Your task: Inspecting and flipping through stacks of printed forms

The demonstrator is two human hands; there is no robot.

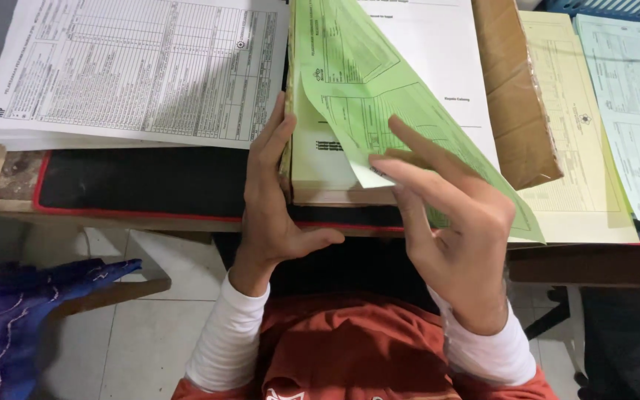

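Observation:
My right hand pinches the lower corner of a light green printed sheet and lifts it off a thick stack of forms in front of me. A white sheet of the stack shows under the raised green one. My left hand lies flat against the left side of that stack, fingers straight and pressed to its edge. Both wrists wear white sleeves under a red-orange shirt.
A thick pile of white printed forms lies at the left on a black mat with a red edge. Brown wrapping paper, pale yellow sheets and light blue sheets lie at the right. Blue cloth hangs at lower left over tiled floor.

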